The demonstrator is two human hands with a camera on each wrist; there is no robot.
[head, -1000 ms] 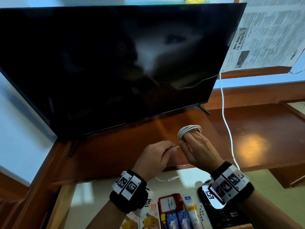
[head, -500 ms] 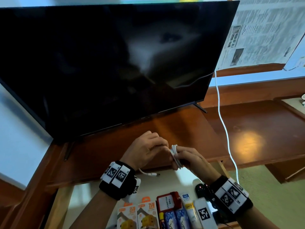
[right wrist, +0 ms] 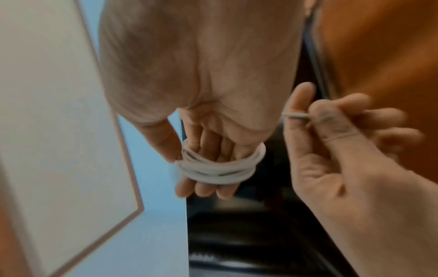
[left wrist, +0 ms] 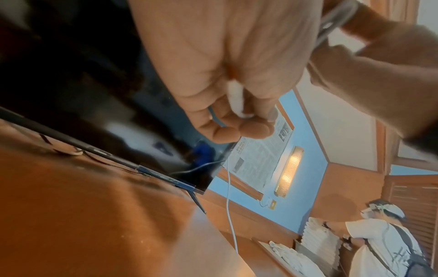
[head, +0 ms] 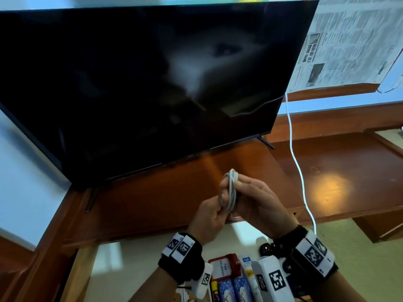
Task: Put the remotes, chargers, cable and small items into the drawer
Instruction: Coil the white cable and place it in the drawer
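A white cable [head: 231, 188] is coiled in several loops round the straight fingers of my right hand [head: 255, 197], above the wooden cabinet top. In the right wrist view the coil [right wrist: 218, 168] sits near the fingertips, and the thumb rests against it. My left hand [head: 212, 212] pinches the loose strand of the cable beside the coil; its fingers [right wrist: 331, 120] grip the strand. The left wrist view shows a white plug end [left wrist: 237, 101] held in the curled left hand. The open drawer [head: 122, 258] lies below both wrists.
Inside the drawer are a red box [head: 222, 269], small tubes and a black remote [head: 268, 249]. A large dark TV [head: 141, 83] stands on the cabinet [head: 327, 182]. Another white cord [head: 296, 162] hangs at the TV's right. A person [left wrist: 384, 243] stands far right.
Both hands came together and rose over the cabinet edge. The dangling cable end that hung over the drawer has been drawn up into the left hand, and the coil now stands upright.
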